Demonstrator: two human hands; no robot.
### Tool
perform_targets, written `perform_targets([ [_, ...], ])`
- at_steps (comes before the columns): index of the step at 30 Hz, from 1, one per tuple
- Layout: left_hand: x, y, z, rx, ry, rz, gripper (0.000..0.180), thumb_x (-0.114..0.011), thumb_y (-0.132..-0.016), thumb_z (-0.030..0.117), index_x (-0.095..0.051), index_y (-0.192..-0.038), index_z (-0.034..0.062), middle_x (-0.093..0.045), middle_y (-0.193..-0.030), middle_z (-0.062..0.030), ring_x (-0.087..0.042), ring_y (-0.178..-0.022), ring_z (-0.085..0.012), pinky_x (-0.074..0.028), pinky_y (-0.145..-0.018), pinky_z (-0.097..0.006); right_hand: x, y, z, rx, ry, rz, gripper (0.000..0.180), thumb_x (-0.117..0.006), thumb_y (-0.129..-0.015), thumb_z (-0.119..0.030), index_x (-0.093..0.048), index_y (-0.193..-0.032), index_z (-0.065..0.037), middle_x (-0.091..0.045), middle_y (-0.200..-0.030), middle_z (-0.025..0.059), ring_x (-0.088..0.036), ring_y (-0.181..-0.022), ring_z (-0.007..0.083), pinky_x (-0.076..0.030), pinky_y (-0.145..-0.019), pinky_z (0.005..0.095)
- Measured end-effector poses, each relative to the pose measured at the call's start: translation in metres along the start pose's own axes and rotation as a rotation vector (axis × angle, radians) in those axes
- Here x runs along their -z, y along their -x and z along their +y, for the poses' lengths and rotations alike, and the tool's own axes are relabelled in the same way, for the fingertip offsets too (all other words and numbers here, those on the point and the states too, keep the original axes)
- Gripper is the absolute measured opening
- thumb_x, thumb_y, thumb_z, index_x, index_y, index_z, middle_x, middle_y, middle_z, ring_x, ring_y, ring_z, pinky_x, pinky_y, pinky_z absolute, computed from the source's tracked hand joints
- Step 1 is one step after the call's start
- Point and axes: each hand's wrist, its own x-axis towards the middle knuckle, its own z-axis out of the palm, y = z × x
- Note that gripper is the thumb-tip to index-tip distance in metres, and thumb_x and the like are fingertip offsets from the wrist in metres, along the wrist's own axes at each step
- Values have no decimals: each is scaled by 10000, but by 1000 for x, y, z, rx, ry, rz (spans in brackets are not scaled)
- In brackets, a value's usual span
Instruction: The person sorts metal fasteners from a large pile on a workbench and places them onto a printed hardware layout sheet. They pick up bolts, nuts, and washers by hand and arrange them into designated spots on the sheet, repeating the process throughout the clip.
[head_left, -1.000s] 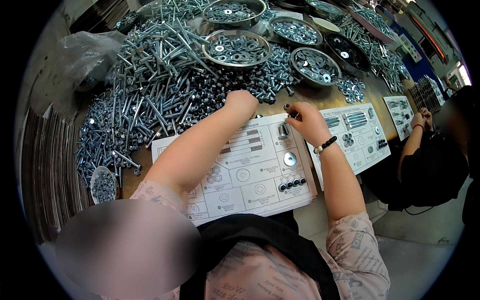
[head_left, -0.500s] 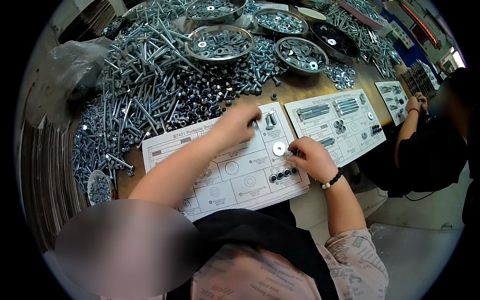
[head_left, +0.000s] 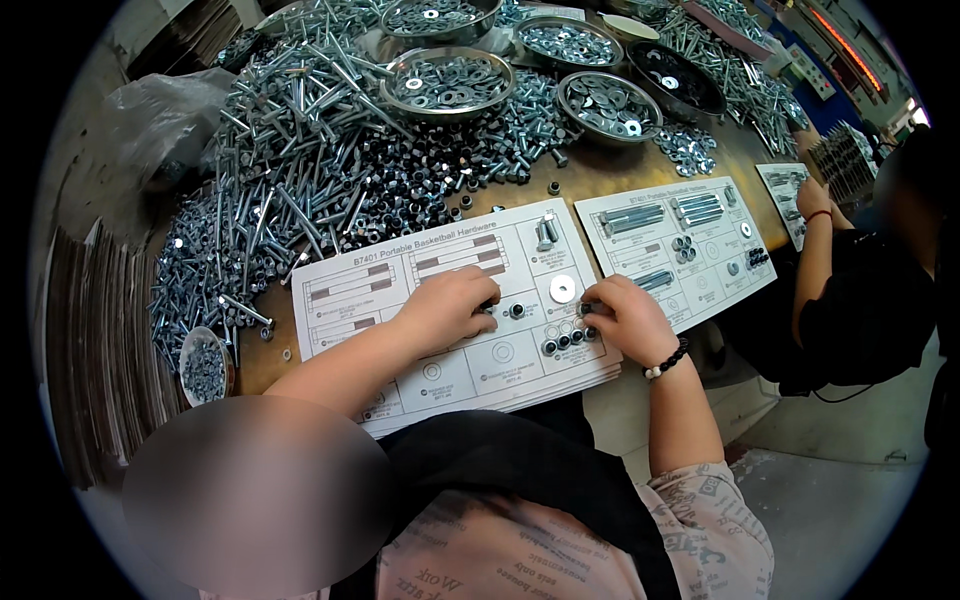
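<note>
My left hand [head_left: 450,308] rests low over the middle of a printed hardware sheet [head_left: 345,262]. Its fingers are curled in, with what looks like a dark nut between finger and thumb. Just right of the fingertips a single black-ringed lock nut [head_left: 516,311] sits on the sheet. At the sheet's right edge my right hand [head_left: 632,318] pinches a small dark nut, partly hidden by the fingers. Below those fingers stands a row of several lock nuts [head_left: 563,342]. A large flat washer [head_left: 562,289] lies above them, and short bolts [head_left: 547,232] are in the upper right box.
A heap of bolts [head_left: 300,130] and nuts [head_left: 420,185] covers the table's far side. Behind are metal bowls of washers [head_left: 448,85]. A second sheet [head_left: 690,285] bearing hardware adjoins mine on the right. A co-worker [head_left: 850,290] handles another sheet beyond. A small cup of parts [head_left: 207,368] stands left.
My left hand has come down and left from the bolts' box to the sheet's middle. A lock nut now shows beside its fingertips. My right hand has stayed about where it was.
</note>
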Motion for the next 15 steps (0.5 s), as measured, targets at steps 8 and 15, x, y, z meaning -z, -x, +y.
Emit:
perform_targets([
  [8, -13, -4, 23, 105, 88, 31, 317, -680, -720, 186, -575, -995, 65, -531, -930, -102, -552, -878, -283, -461, -757, -354, -1, 1, 4, -4, 7, 18, 163, -651, -702, -78, -622, -862, -69, -560, -798, 80, -556, -789, 261, -459, -691, 338],
  [15, -42, -16, 35, 7, 200, 53, 221, -523, -810, 115, -588, -1014, 59, -540, -949, -132, -547, -905, -303, -452, -788, -373, -2, 3, 11, 30, -22, 50, 136, -632, -715, -70, -655, -848, -93, -560, -786, 70, -553, -790, 249, -456, -691, 329],
])
